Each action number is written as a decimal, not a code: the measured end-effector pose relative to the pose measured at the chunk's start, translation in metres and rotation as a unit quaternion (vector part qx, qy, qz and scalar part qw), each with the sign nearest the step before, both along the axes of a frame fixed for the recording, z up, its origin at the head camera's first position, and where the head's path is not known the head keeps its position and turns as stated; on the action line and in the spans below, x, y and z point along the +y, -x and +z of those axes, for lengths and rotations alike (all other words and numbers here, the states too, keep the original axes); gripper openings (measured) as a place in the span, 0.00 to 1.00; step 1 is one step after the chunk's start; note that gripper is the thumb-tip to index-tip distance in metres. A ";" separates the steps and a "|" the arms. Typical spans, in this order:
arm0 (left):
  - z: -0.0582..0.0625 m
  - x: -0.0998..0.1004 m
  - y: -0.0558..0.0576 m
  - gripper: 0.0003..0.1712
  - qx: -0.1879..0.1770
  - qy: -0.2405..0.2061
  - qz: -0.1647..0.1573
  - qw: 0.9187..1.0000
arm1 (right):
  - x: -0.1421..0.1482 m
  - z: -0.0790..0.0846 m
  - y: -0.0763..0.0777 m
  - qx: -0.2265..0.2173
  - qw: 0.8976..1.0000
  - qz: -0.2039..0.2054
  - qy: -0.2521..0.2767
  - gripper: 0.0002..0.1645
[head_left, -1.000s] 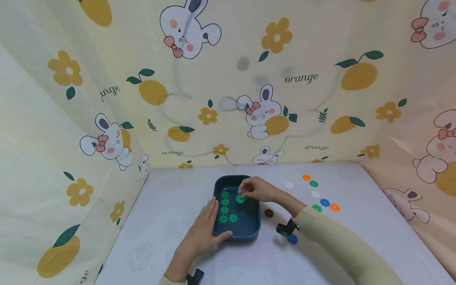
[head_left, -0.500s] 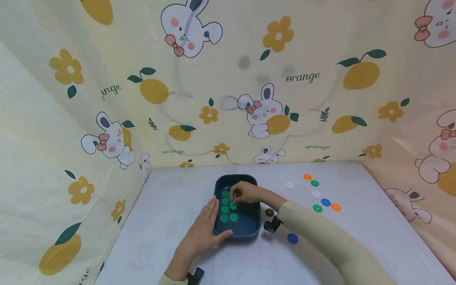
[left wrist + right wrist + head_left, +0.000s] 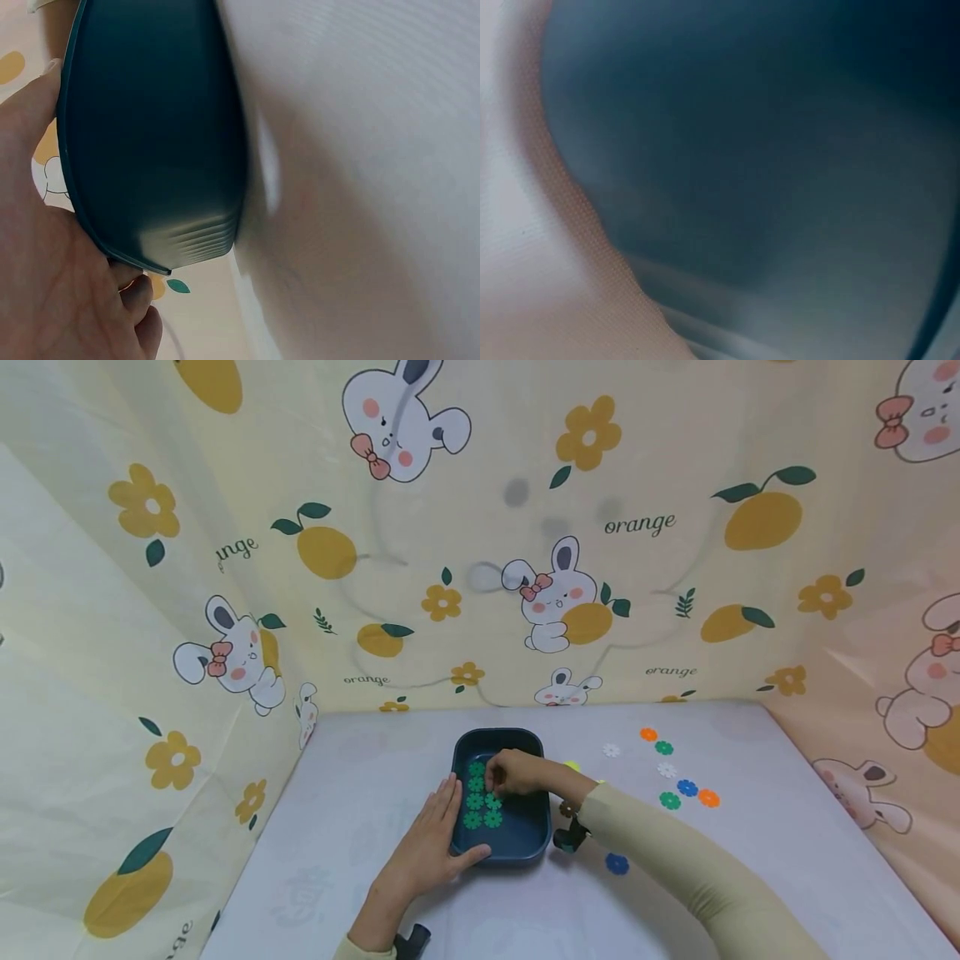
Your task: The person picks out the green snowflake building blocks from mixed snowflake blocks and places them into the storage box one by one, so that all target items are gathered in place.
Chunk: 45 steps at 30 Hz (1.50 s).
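A dark blue rectangular tray (image 3: 517, 843) stands on the table, with several green flower-shaped plastic discs (image 3: 476, 784) lined up along its left side. My left hand (image 3: 427, 835) rests against the tray, its straight fingers along the left rim and the thumb at the near rim. Inside the tray, my right hand (image 3: 517, 772) pinches the upper edge of a green disc (image 3: 492, 802), which lies just above another one in a second column. The fingertips are partly hidden. In the left wrist view the palm borders the tray's outer wall (image 3: 157, 135). The right wrist view shows only blurred tray wall (image 3: 742, 165).
Right of the tray lie loose discs: orange (image 3: 648, 735), green (image 3: 670, 801), white (image 3: 667, 770) and blue (image 3: 617, 864). A brown disc (image 3: 566, 808) and a yellow disc (image 3: 572, 766) are partly behind the right forearm. A printed cloth (image 3: 480, 527) surrounds the table's back and sides.
My right hand has moved left and down within the tray, bringing its green disc into the second column, above the lower one. The left hand has stayed at the tray.
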<state>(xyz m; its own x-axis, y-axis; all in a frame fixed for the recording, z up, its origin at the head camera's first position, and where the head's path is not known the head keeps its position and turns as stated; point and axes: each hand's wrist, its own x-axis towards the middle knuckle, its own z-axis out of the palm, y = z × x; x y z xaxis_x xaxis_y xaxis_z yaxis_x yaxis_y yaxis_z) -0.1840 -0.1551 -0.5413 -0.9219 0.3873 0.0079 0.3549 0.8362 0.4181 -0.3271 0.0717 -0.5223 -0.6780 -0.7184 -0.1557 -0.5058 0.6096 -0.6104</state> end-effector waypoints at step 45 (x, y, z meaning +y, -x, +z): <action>0.000 0.003 -0.002 0.67 0.011 0.007 0.015 1.000 | 0.218 0.028 -0.064 0.092 0.968 -0.221 0.072 0.08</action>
<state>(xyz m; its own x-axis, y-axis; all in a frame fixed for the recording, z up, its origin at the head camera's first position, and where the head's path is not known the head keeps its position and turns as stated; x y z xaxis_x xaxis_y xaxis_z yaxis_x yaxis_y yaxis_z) -0.1820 -0.1521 -0.5417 -0.9324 0.3606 0.0232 0.3395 0.8524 0.3976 -0.2631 0.2901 -0.4939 -0.9309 -0.3569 0.0777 -0.3233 0.7060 -0.6301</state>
